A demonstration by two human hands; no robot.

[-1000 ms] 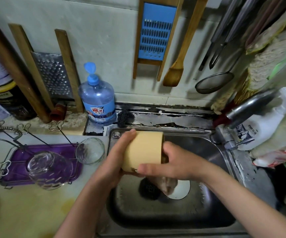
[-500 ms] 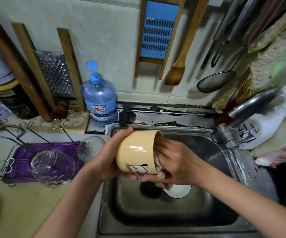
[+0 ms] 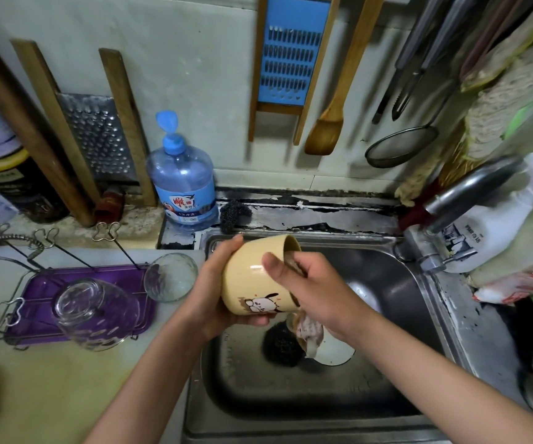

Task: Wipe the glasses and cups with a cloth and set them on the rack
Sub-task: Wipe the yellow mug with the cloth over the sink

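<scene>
A steel sink [image 3: 387, 395] fills the middle, with a pale tabletop [image 3: 50, 389] to its left carrying a purple-trayed wire rack [image 3: 34, 283]. Over the basin the left hand [image 3: 209, 293] wraps its curled fingers round a yellow cup [image 3: 249, 277] (a cartoon dog on its side), tipped with the mouth to the right. The right hand [image 3: 316, 290] pinches the cup's wall, thumb outside and fingers inside, with a cloth [image 3: 308, 331] whose end hangs below. One glass [image 3: 95, 315] sits upturned on the rack; another glass [image 3: 170, 277] tilts at its right edge.
</scene>
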